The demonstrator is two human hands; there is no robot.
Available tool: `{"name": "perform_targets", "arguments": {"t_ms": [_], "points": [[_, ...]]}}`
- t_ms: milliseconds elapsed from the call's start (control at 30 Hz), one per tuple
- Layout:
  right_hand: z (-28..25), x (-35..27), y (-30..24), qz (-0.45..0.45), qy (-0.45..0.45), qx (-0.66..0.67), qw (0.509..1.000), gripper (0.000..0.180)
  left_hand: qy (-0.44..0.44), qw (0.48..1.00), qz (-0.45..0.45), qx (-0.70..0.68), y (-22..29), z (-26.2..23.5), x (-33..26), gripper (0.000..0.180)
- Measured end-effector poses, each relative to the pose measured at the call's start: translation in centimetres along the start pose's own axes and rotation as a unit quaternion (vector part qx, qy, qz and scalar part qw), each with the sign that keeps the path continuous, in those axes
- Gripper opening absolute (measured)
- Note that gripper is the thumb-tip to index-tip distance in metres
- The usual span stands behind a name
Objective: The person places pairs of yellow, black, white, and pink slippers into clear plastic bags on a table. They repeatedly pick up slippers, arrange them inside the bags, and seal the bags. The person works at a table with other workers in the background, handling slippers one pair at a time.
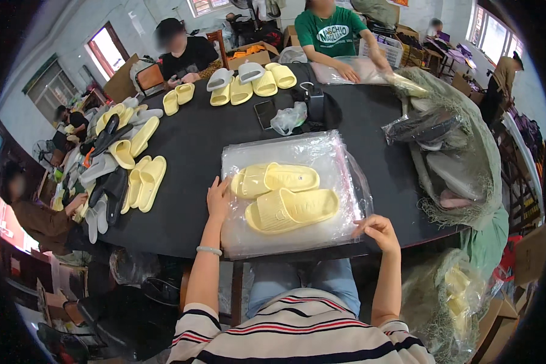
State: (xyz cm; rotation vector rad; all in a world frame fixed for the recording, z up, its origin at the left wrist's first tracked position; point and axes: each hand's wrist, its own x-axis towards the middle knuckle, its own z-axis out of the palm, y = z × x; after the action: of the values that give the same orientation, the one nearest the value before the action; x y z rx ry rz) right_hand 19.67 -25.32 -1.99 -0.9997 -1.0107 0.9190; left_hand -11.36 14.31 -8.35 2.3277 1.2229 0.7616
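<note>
Far to the left of the left hand, a heap of slippers [103,165] in yellow, grey and black covers the edge of the dark tabletop [185,151], and a co-worker's brown sleeve [45,219] reaches toward it. Nearer that hand, a yellow pair [144,184] lies side by side. The left hand [217,199], below which a pale bangle [209,250] circles the wrist, lies with its fingers loosely extended at the left edge of a stack of clear plastic bags [241,235], close by a slipper's toe. Well beyond it stands a row of yellow slippers [241,91], two grey ones on top. Between the hands, on the stack, rest two yellow slippers [292,210], one just beyond the other; farther out lie a phone [264,114] and a crumpled clear bag [289,117]. The right hand [378,232] has bent fingers at the stack's near right corner; whether they pinch the film, I cannot tell. Beyond it to the right, a mesh sack [480,130] holds plastic-wrapped items [458,170].
</note>
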Motion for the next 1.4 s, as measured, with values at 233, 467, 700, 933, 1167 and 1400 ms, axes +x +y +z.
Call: {"name": "perform_targets", "arguments": {"t_ms": [233,467,700,933,1167,1400], "points": [[-2.6,3.3,-1.0,0.062,0.061,0.022,0.996,0.079,0.010,0.997,-0.081,-0.013,-0.8,0.0,4.2,0.034],[-4.7,15.0,-2.3,0.274,0.026,-0.017,0.961,0.087,-0.030,0.974,-0.215,0.065,2.1,0.9,8.1,0.046],[-5.1,19.0,-0.9,0.213,0.018,-0.089,0.973,0.050,0.031,0.964,-0.206,-0.167,-1.5,2.1,9.2,0.032],[-4.7,18.9,-1.4,0.133,0.043,0.127,0.982,0.053,0.074,0.916,-0.165,-0.357,2.5,-0.5,8.8,0.023],[-3.9,18.2,-1.1,0.130,0.002,0.263,0.956,0.076,0.149,0.944,-0.104,-0.274,2.8,-0.4,10.1,0.042],[-4.7,9.7,1.3,0.178,-0.074,0.040,0.980,0.060,0.022,0.975,-0.045,-0.215,6.5,1.3,3.6,0.055]]}}
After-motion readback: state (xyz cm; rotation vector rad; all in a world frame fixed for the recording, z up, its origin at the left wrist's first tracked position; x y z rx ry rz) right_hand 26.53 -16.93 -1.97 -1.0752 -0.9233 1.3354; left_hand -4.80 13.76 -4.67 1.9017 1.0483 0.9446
